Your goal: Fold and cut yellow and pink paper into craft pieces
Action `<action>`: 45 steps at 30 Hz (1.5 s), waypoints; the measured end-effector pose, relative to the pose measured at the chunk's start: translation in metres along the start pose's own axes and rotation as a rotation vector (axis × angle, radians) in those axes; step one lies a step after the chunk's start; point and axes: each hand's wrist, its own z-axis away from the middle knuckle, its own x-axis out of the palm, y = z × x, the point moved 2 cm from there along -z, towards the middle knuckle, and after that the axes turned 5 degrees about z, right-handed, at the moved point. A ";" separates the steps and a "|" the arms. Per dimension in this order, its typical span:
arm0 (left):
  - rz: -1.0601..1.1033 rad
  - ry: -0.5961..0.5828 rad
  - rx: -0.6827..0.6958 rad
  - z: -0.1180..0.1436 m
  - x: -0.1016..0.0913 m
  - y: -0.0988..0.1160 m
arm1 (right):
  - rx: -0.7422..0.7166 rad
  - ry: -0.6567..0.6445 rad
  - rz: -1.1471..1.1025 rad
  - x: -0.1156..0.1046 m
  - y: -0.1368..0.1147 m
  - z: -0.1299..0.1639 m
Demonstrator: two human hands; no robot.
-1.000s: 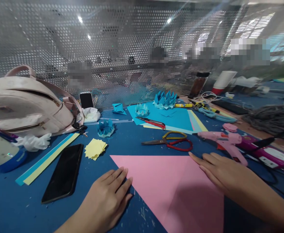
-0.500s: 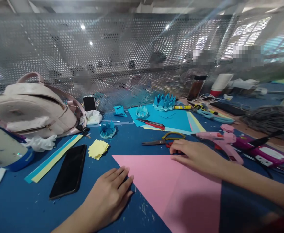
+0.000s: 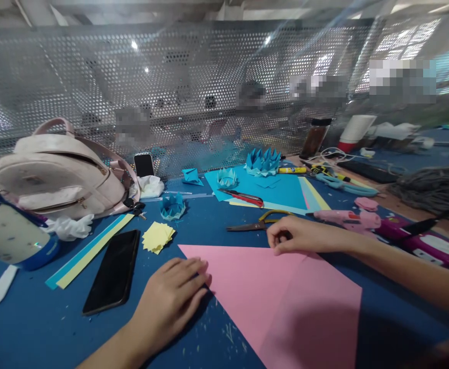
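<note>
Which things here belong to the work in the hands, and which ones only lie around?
In hand:
- pink paper, under left hand
- scissors, at right hand

Lying about:
- black phone
- pink backpack
- glue gun
- yellow paper squares
- blue paper crowns

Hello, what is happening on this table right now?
A person is working with paper on a blue table. The left hand lies flat at the left corner of a pink paper triangle. The right hand is closed on the handles of the scissors just beyond the paper's top edge. A black phone and yellow paper squares lie to the left.
</note>
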 end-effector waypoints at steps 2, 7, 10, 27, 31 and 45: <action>0.141 0.123 -0.174 -0.005 -0.010 -0.010 | -0.019 0.027 -0.077 0.001 0.006 0.000; 0.569 0.541 -0.701 -0.013 -0.020 -0.037 | -0.059 0.224 -0.261 0.013 0.016 -0.004; 0.850 0.328 -0.765 -0.020 -0.009 -0.032 | -0.072 0.265 -0.348 0.023 0.012 -0.008; 0.367 -0.108 -0.772 0.001 0.011 -0.016 | -0.141 0.360 -0.322 0.042 0.009 -0.011; 0.345 -0.088 -0.767 0.004 0.012 -0.015 | -0.149 0.296 -0.187 0.037 0.013 0.001; 0.315 -0.110 -0.570 0.002 0.010 -0.012 | -0.145 0.265 0.090 0.041 0.022 0.024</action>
